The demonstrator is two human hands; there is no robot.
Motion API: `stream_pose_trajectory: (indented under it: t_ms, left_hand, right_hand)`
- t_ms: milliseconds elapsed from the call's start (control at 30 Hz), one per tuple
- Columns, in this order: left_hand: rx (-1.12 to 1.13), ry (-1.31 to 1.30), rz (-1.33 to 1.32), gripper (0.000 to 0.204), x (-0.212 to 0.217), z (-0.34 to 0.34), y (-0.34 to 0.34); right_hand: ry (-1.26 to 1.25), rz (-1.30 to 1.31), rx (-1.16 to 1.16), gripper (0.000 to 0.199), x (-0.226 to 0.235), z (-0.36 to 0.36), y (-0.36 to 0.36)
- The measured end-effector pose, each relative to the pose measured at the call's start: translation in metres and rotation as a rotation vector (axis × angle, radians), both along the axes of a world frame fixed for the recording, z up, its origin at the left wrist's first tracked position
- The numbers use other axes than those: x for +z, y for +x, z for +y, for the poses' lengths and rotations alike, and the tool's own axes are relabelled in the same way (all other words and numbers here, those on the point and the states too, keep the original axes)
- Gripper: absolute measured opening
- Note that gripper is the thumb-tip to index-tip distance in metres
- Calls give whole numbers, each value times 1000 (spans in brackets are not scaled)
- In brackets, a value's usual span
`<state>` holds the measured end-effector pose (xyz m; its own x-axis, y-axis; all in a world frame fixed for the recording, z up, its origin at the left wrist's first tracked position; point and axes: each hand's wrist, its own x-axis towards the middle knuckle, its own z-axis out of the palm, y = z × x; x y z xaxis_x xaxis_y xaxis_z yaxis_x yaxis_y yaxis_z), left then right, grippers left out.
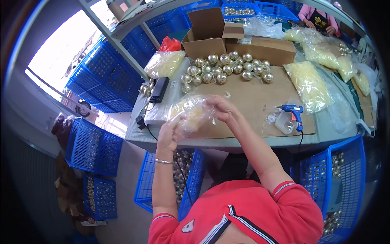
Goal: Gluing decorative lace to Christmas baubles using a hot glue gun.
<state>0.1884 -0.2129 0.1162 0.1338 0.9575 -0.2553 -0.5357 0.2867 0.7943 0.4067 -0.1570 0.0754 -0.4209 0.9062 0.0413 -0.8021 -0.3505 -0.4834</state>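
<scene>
Both hands, left hand [168,134] and right hand [221,109], grip a clear plastic bag of pale yellow pieces [191,114] above the near table edge. Shiny gold metal balls [223,67] lie far behind, apparently unprocessed; the blue glue gun [294,113] rests unused at right.

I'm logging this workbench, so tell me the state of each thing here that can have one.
Left hand: closed on the clear bag's lower end.
Right hand: pinching the bag's upper end.
Clear bag: held above the table, partly filled with pale yellow pieces.
Cardboard box: flaps open.
Glue gun: lying on the cardboard sheet, corded.
Shiny balls: loose, clustered on the table.
Blue crate: holding shiny balls.
</scene>
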Motion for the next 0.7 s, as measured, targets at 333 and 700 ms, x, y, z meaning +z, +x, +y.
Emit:
stream_pose_trajectory:
  t_ms: [333, 700]
  left_hand:
    - [-48, 190, -402, 43, -16, -2, -13]
    - [-234, 82, -828, 56, -1, 1, -44]
  right_hand:
    - [-207, -122, 174, 15, -7, 22, 5]
    - [842, -1083, -239, 68, 45, -17, 21]
